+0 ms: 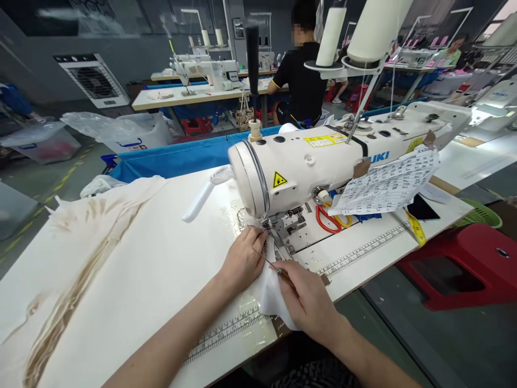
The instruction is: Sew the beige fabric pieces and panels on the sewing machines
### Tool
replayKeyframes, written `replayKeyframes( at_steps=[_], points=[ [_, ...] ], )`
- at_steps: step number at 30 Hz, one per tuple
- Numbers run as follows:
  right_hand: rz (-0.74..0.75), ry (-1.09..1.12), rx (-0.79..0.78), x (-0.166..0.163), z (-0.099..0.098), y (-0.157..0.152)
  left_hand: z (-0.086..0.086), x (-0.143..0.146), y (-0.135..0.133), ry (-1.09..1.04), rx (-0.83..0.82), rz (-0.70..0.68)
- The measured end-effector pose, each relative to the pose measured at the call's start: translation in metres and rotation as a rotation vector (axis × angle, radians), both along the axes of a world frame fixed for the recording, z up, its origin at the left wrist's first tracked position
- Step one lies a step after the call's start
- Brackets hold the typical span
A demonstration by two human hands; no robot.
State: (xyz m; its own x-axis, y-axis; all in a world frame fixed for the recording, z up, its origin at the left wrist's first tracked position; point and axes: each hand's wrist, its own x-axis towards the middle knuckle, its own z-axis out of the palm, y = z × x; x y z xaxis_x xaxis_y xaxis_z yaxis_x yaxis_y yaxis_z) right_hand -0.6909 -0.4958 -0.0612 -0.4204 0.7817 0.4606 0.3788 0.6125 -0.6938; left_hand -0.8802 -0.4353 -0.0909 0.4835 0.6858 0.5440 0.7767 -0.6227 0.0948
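A white worktable [173, 242] spreads across the foreground, with printed ruler markings along its near edge. Beyond a blue cloth trough [173, 164], a co-worker in a black shirt [302, 81] sits facing away. A white sewing machine [299, 167] stands on the worktable, its rounded end above the two hands. A red stool [476, 264] is beside the table at the right, and a long bundle of beige cloth [83, 277] lies at the left. Large white thread cones [367, 32] rise over the machine, and a sheet of written paper [388, 183] hangs against its side.

The hands are near each other but apart. The left hand [244, 256] has its fingers bent together under the machine's end, at the white fabric [274, 299]; whether they pinch it or press it, I cannot tell. The right hand [307, 299] is wrapped around the handle of a thin tool [287, 278], whose metal shaft reaches toward the left fingers. Red-handled scissors [326, 220] and a yellow tape measure [416, 229] lie farther right
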Motion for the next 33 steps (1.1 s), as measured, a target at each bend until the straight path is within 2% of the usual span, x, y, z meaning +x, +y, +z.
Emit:
replayKeyframes(
  at_steps=[5,9,13,17,21,26,33],
  points=[
    [0.068,0.033,0.065,-0.013,0.011,-0.008,0.000,0.005,0.009,0.149,-0.030,0.076],
    [0.092,0.030,0.035,-0.010,0.006,-0.022,0.000,0.006,0.012,0.152,-0.046,0.097],
    [0.054,-0.040,-0.007,0.005,-0.004,-0.030,-0.004,-0.002,0.015,-0.043,-0.074,0.120],
    [-0.156,-0.148,-0.037,0.017,-0.011,-0.020,-0.003,-0.011,0.019,-0.290,-0.196,0.054],
    [-0.325,-0.296,-0.019,0.015,-0.016,-0.001,0.004,-0.013,0.021,-0.411,-0.342,0.036],
    [-0.326,-0.441,-0.003,0.005,-0.019,0.014,0.008,-0.014,0.023,-0.494,-0.464,0.075],
    [-0.306,-0.412,-0.006,0.003,-0.022,0.020,0.010,-0.015,0.027,-0.522,-0.557,0.145]
  ],
)
